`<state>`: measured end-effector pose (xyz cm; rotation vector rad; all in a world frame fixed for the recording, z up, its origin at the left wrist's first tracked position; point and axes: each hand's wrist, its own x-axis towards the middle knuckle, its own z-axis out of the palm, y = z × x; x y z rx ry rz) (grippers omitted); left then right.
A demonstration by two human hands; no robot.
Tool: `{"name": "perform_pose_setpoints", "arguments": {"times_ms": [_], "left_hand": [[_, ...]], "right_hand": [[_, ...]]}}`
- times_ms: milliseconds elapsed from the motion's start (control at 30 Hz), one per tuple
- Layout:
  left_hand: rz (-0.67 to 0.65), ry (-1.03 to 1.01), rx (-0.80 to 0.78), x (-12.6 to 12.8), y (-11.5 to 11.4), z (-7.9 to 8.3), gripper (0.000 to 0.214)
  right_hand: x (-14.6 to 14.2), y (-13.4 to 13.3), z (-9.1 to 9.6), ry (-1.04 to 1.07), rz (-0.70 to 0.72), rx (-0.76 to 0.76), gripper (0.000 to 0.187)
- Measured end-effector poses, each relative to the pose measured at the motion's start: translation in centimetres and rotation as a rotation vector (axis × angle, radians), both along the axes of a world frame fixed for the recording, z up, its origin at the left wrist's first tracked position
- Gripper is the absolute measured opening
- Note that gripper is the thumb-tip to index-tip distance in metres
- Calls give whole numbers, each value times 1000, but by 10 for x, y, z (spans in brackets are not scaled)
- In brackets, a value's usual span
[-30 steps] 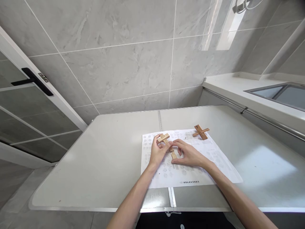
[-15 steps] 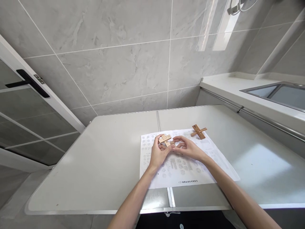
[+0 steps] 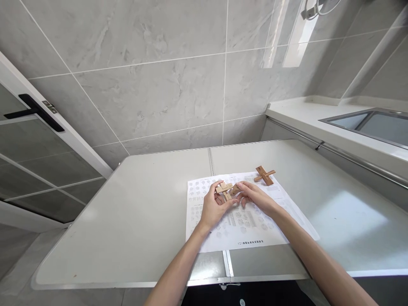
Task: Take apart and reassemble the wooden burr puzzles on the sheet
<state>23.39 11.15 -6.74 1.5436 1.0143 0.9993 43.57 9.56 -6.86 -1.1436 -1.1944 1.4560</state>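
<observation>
A printed instruction sheet (image 3: 255, 231) lies on the grey table (image 3: 134, 221). Above its upper middle my left hand (image 3: 214, 208) pinches a small cluster of joined wooden puzzle pieces (image 3: 225, 188). My right hand (image 3: 255, 197) meets it from the right, fingers closed on another wooden piece (image 3: 235, 189) pressed against the cluster. A separate wooden cross of puzzle pieces (image 3: 264, 175) rests on the sheet's far right corner, apart from both hands.
A tiled wall rises behind the table. A white counter with a steel sink (image 3: 369, 123) and a rail runs along the right. A glass door with a black handle (image 3: 33, 112) stands at the left. A seam divides the table down its middle.
My right hand lifted a loose wooden piece off the sheet and brought it up against the cluster in my left hand. The view shifted slightly.
</observation>
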Motion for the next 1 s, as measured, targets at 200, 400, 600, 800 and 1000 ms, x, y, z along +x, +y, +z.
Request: {"name": "perform_pose_setpoints", "arguments": {"times_ms": [200,400,600,800,1000], "left_hand": [[-12,36,38,0,-2,0,80],[-36,54,43,-1,-2,-1,76],[-31,73,56,-1,-2,-2,77],[-29,91,49,-2,-2,-1,76],[-27,123,40,-2,-2,-1,77]], "right_hand": [[-2,1,-1,-35,-7,2,45],[-2,-1,1,-70,-8,-6,47],[-3,-2,5,-96,-8,-13,49],[-4,-2,5,-104,-4,-15,47],[-3,-2,5,-159,9,-17,49]]}}
